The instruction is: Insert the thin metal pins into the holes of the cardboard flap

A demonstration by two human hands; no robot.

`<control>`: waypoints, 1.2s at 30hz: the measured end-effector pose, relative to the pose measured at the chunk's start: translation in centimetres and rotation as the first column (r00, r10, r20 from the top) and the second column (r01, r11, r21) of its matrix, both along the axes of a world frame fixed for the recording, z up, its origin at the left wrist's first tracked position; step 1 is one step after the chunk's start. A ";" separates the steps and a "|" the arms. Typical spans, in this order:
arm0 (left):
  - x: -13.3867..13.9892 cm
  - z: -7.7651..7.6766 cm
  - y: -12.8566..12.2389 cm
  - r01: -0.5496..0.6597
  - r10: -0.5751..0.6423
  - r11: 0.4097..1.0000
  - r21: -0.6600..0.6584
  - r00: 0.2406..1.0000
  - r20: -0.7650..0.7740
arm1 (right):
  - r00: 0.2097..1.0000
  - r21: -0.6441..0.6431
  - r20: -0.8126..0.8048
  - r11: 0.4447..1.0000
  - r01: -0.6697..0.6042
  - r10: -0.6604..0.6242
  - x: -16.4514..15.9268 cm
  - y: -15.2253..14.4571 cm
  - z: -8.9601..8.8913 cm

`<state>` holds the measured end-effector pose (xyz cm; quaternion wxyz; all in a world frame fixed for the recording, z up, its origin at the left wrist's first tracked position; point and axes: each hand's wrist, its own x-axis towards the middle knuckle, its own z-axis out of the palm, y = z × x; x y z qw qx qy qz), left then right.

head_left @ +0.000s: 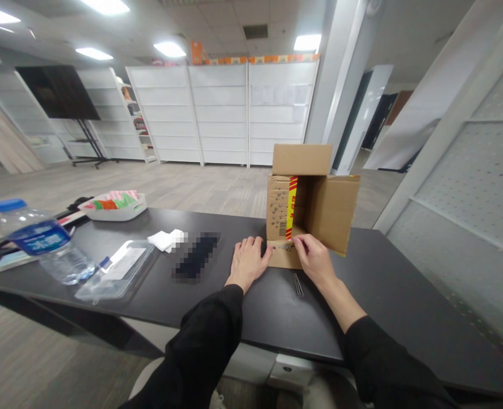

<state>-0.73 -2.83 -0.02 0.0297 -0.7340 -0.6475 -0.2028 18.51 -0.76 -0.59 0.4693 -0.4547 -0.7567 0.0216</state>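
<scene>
Here, carton (326,207), yellow tape (289,218), blurred lettering (293,206)

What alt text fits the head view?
A person's right hand holds a pinch grip at the lower flap of an open cardboard box on a dark table, the left hand resting beside that flap. Thin metal pieces lie nearer the viewer; a water bottle and clear plastic case are at left.

On our blk table (405,301) we've a box (277,207); L of it: dk blurred item (196,258), tissue (160,241), plastic case (119,272), bottle (42,238), tray (115,212); in frt: metal rods (298,285).
</scene>
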 end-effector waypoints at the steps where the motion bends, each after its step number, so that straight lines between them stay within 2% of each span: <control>1: 0.0 0.0 0.0 0.004 -0.004 1.000 0.005 1.000 -0.002 | 0.999 0.013 0.039 1.000 0.006 -0.007 0.0 0.0 0.0; 8: 0.0 -0.5 0.2 0.001 -0.002 1.000 0.029 1.000 0.002 | 0.972 0.088 0.222 0.994 0.056 -0.075 0.4 0.0 -0.5; 16: 0.0 -0.4 0.1 -0.006 0.006 1.000 0.022 1.000 -0.003 | 0.954 0.105 0.271 0.989 0.100 -0.125 0.3 -0.1 -1.0; 23: 0.0 -0.8 0.3 -0.009 0.010 0.998 0.059 1.000 -0.017 | 0.949 0.105 0.278 0.987 0.124 -0.149 0.3 -0.1 -1.3; 36: -0.3 -0.9 0.5 -0.002 0.001 0.999 0.045 1.000 0.011 | 0.976 0.092 0.151 0.985 0.143 -0.156 1.1 -1.5 -1.7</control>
